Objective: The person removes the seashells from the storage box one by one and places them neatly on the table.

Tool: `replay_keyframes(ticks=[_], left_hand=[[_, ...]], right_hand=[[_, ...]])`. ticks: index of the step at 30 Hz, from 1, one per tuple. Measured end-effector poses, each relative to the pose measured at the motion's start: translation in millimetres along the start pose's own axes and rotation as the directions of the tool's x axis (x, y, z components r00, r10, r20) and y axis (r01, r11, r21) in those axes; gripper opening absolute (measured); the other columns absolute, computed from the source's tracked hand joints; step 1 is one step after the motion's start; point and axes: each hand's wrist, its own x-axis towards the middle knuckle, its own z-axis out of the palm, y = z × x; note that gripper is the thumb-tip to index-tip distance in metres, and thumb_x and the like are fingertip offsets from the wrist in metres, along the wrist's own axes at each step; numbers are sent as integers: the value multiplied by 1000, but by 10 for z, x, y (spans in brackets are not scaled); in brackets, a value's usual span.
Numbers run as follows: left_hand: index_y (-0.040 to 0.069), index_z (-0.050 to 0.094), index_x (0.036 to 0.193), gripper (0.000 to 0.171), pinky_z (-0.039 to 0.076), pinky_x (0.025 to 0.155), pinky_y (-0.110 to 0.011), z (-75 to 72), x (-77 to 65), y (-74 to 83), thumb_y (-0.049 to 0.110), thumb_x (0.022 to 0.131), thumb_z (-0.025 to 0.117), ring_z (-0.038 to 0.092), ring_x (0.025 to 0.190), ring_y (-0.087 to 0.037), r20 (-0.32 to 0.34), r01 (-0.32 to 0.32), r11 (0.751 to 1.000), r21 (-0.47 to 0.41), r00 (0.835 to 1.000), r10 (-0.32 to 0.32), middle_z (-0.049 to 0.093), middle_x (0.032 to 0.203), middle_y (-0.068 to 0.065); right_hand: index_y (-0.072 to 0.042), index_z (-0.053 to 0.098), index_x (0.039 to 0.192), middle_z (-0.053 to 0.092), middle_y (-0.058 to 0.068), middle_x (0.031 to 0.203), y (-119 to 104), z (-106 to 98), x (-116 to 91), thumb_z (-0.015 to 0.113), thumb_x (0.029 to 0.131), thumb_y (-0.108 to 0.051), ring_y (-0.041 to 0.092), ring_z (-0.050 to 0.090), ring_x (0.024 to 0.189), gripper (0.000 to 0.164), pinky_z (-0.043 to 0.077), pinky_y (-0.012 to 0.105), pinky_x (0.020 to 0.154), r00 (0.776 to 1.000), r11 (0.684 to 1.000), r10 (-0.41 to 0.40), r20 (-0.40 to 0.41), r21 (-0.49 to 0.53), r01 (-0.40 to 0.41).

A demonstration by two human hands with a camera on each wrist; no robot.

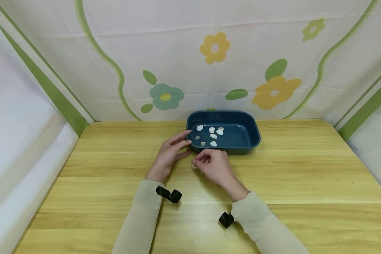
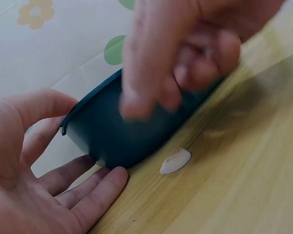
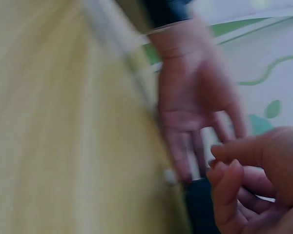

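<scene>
A dark blue rectangular basin stands at the table's back edge, with several small seashells inside on its left side. My left hand touches the basin's left end, some fingers at the rim and others low by its base. In the left wrist view, a single white and tan shell lies on the table in front of the basin. Just above and apart from that shell hovers my right hand, its fingers bent. Thumb and index fingertip are close together in the right wrist view, with nothing visible between them.
The wooden table reaches a white cloth backdrop printed with flowers, right behind the basin. White cloth hangs along the left side too. A black wrist mount sits on the left sleeve and another on the right.
</scene>
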Motion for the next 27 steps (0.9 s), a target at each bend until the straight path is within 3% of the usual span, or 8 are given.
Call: replay_keyframes(ticks=[5, 9, 14, 17, 27], left_hand=[[23, 70, 145, 41, 61, 108, -44, -1, 1, -3, 17, 105, 71, 64, 137, -22, 1, -5, 1000, 5, 1000, 5, 59, 158, 5], [24, 71, 144, 40, 61, 108, -43, -3, 3, -6, 17, 105, 71, 65, 135, -22, 2, -2, 1000, 3, 1000, 2, 59, 157, 6], [25, 72, 143, 40, 61, 108, -43, -14, 5, -7, 18, 103, 73, 65, 133, -21, 1, 2, 1000, -9, 1000, -2, 60, 157, 6], [25, 71, 144, 42, 61, 108, -43, -28, -1, 1, 18, 103, 73, 65, 132, -21, 4, 1, 1000, -5, 1000, 0, 59, 158, 6], [23, 68, 147, 43, 60, 110, -44, -11, -5, -8, 18, 104, 71, 64, 132, -21, 12, -6, 1000, 4, 1000, 6, 57, 160, 5]], right_hand=[[-11, 81, 94, 77, 13, 83, -114, -231, -22, 84, 95, -18, 23, 64, 54, 8, 55, 31, 48, 997, 990, 4, 74, 138, -15], [-8, 81, 98, 75, 15, 81, -164, -443, -30, 84, 95, -21, 35, 65, 62, 13, 57, 34, 51, 997, 977, 28, 72, 211, -43], [-2, 78, 103, 73, 2, 79, -165, -732, -25, 83, 96, -19, 27, 66, 65, 19, 58, 30, 55, 999, 961, 42, 19, 272, -45], [1, 77, 106, 73, 4, 84, -143, -855, -19, 82, 97, -18, 23, 65, 66, 21, 58, 26, 57, 998, 955, 63, -11, 293, -57], [-1, 76, 110, 74, 7, 96, -58, -971, 59, 81, 99, -23, 20, 66, 72, 25, 62, 26, 64, 994, 962, 103, -20, 256, -94]])
